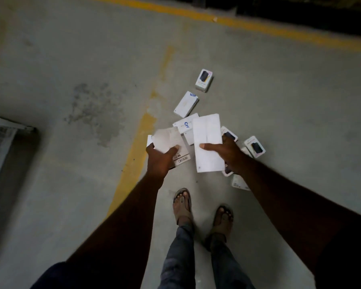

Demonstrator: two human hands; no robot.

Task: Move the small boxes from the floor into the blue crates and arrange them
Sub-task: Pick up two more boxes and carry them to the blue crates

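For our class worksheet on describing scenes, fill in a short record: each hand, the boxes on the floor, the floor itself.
left hand: grips a white cardboard box with a barcode label
right hand: grips a long plain white cardboard box
on floor: small white cardboard boxes, scattered, some overlapping
floor: grey concrete with yellow painted lines

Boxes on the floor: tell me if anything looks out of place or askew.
The small boxes lie strewn on the concrete floor at mixed angles, some overlapping; the farthest box sits apart from the rest. None looks crushed.
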